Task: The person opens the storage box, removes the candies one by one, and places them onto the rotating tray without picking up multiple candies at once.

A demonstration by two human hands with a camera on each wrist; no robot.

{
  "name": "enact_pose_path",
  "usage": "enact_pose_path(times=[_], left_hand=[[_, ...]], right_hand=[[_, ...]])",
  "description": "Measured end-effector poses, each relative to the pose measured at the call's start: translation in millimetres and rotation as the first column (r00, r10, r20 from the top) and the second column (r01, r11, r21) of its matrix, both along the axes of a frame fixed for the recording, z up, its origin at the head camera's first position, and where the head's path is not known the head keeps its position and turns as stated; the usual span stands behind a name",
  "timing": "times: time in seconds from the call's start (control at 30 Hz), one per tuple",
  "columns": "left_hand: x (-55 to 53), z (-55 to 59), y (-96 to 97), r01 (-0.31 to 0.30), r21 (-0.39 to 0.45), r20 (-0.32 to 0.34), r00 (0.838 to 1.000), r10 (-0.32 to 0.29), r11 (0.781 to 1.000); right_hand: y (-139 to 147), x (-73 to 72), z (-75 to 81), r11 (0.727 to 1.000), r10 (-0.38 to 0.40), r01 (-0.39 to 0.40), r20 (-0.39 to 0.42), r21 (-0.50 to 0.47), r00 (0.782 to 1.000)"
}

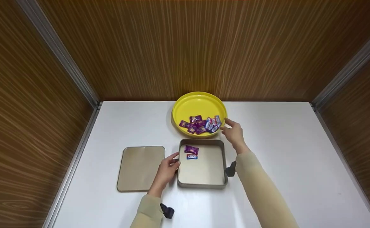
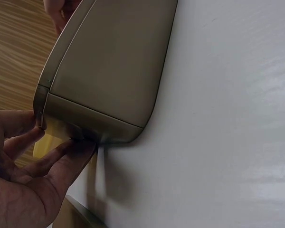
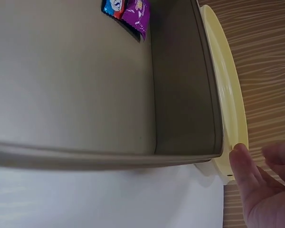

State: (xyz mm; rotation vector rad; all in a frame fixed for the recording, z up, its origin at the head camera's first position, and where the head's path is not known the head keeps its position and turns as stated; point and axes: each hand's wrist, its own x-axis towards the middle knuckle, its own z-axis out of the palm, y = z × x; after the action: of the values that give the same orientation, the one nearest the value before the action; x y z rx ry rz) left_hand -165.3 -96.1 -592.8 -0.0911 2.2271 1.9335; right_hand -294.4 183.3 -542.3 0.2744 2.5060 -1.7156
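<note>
My left hand (image 1: 166,172) rests against the left wall of a shallow beige tin box (image 1: 203,186), its thumb and fingers on the outside in the left wrist view. Inside the box, near its back left, lie a purple-wrapped candy (image 1: 191,149) and a small blue, white and red candy (image 1: 192,156). Behind it is a round yellow plate (image 1: 197,103). My right hand (image 1: 234,133) is at the plate's right rim, thumb and fingers apart, beside several blue-and-white candies (image 1: 212,124). Several purple candies (image 1: 196,124) lie to their left on the plate.
A flat beige lid (image 1: 140,169) lies on the white table (image 1: 283,158), left of the box and close to my left forearm. Wood-patterned panels (image 1: 200,47) enclose the table at the back and both sides. The plate stands close to the back panel.
</note>
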Motion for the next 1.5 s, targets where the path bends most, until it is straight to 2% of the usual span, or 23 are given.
enact_pose_path(times=[0.13, 0.23, 0.33, 0.4, 0.53, 0.63, 0.77, 0.9, 1.03, 1.2, 1.33, 1.5], left_hand=[[-0.8, 1.2, 1.1, -0.005, -0.011, 0.002, 1.0, 0.005, 1.0], [-0.9, 1.3, 1.6, -0.007, -0.026, 0.0, 1.0, 0.007, 1.0], [-0.7, 1.1, 1.1, -0.008, -0.032, 0.001, 1.0, 0.008, 0.999], [-0.6, 1.0, 0.6, -0.009, -0.039, 0.004, 1.0, 0.009, 0.999], [-0.9, 0.5, -0.2, -0.01, -0.058, 0.012, 1.0, 0.011, 0.998], [-1.3, 0.0, -0.6, -0.009, -0.064, 0.009, 1.0, 0.01, 0.998], [-1.1, -0.3, -0.6, -0.01, -0.062, -0.006, 1.0, 0.01, 0.998], [-0.1, -0.2, -0.3, -0.008, -0.04, -0.009, 1.0, 0.007, 0.999], [0.4, 1.0, 0.2, -0.007, -0.007, -0.006, 1.0, 0.006, 1.0], [-0.2, 0.3, 1.9, -0.018, -0.014, -0.029, 0.999, 0.018, 1.0], [-0.4, 0.4, 3.5, -0.034, -0.026, -0.044, 0.998, 0.033, 0.999], [2.0, 0.9, 4.3, -0.052, -0.036, -0.043, 0.998, 0.05, 0.998]], right_hand=[[2, 5.2, 1.2, 1.0, -0.001, 0.0, -0.025, -0.024, 1.0], [2, 12.4, 2.6, 1.0, 0.018, -0.018, -0.064, -0.001, 0.998], [-2, 21.5, 5.5, 0.992, 0.101, -0.091, -0.114, 0.088, 0.988], [-6, 27.1, 8.5, 0.971, 0.193, -0.169, -0.138, 0.169, 0.971], [-16, 36.0, 15.3, 0.897, 0.378, -0.326, -0.136, 0.299, 0.916], [-25, 42.5, 19.7, 0.838, 0.48, -0.412, -0.123, 0.358, 0.868], [-38, 52.2, 21.7, 0.746, 0.599, -0.5, -0.116, 0.439, 0.792], [-50, 63.2, 19.1, 0.665, 0.681, -0.559, -0.096, 0.494, 0.726], [-61, 74.4, 13.9, 0.59, 0.728, -0.6, -0.034, 0.541, 0.685], [-71, 86.2, 3.3, 0.511, 0.776, -0.647, 0.02, 0.565, 0.63], [-77, 92.7, -5.1, 0.455, 0.795, -0.645, 0.046, 0.614, 0.605], [-83, 98.1, -11.8, 0.396, 0.802, -0.623, 0.077, 0.675, 0.593]])
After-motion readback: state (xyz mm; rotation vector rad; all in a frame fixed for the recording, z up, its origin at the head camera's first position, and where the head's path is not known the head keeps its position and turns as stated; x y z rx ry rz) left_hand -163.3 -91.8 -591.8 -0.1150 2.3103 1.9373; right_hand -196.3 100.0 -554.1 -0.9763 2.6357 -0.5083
